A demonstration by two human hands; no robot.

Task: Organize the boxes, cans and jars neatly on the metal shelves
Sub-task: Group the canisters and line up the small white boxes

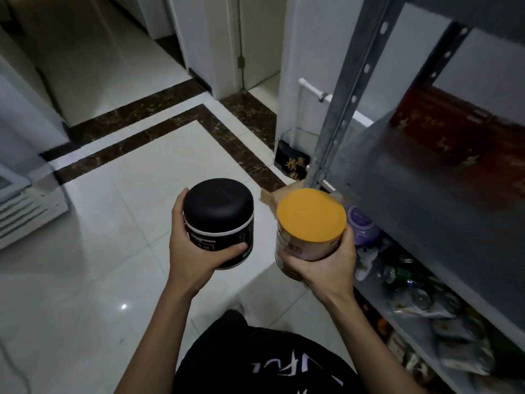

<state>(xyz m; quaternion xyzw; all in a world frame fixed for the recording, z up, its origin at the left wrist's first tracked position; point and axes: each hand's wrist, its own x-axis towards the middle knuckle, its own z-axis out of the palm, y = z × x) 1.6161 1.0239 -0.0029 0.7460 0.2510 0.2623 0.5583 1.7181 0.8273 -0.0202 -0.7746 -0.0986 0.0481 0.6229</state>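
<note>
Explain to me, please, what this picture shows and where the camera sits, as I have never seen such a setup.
There is no machine here. A person wears one wide-angle camera on the head, looking forward and down, so you see their own arms. The left hand grips a black jar; the right hand grips a can with an orange lid. Both are held above the tiled floor, beside the metal shelves on the right. A red box lies on one shelf; lower down are a purple jar and blurred cans.
</note>
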